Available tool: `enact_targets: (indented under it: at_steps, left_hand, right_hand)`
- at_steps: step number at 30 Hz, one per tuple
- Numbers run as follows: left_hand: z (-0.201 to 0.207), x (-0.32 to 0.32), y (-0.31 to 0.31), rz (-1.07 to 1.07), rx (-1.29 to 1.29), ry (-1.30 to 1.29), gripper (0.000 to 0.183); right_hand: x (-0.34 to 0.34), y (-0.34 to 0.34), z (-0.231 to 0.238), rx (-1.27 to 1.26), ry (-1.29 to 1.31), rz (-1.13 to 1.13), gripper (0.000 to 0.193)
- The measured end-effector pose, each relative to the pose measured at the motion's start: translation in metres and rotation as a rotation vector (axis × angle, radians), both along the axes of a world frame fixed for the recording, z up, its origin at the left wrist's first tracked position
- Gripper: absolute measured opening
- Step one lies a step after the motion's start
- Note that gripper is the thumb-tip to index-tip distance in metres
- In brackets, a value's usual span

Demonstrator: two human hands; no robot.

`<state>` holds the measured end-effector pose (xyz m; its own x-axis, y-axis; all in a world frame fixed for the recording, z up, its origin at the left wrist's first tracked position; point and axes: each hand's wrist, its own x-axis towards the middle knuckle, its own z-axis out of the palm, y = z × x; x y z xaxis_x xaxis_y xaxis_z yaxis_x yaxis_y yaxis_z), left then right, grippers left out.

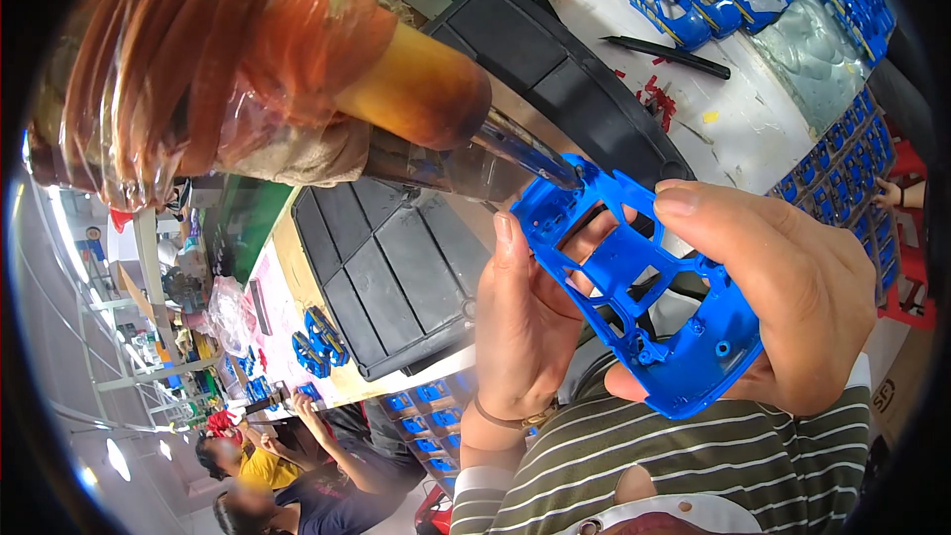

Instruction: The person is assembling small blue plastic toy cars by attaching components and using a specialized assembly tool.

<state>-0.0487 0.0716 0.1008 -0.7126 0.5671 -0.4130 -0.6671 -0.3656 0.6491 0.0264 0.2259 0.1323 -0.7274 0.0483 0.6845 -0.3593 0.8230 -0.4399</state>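
The blue car shell (622, 258) sits tilted between both hands, in front of the striped shirt (763, 466). Its far edge overlaps the tip of the metal rod (530, 154) in view; contact cannot be confirmed. Its rounded near edge faces the shirt.

The left hand (525, 327) grasps the shell's left side, thumb raised beside the edge. The right hand (792, 287) grips the right side, thumb near the far corner.

The wrapped brown handle (416, 84) bounds the space at upper left. Black panels (396, 267) border the shell's far side. Bare tabletop (758, 134) lies beyond, between red scraps (659, 99) and stored shells (847, 149).
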Motion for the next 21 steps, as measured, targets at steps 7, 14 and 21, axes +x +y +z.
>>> enact_targets:
  at_steps: [7, 14, 21]
  left_hand:
    - [-0.0018, -0.0013, -0.0028, 0.011, 0.142, -0.014, 0.061]
    - [-0.0036, -0.0005, -0.0059, 0.015, 0.252, -0.041, 0.062]
    - [-0.005, -0.002, -0.0067, 0.002, 0.41, -0.058, 0.064]
  right_hand:
    - [-0.0051, 0.0, 0.0016, 0.06, 0.048, 0.023, 0.076]
    - [0.0017, 0.0005, 0.0068, 0.003, -0.05, 0.048, 0.084]
    - [0.0015, 0.0014, 0.0078, 0.028, -0.044, 0.051, 0.085]
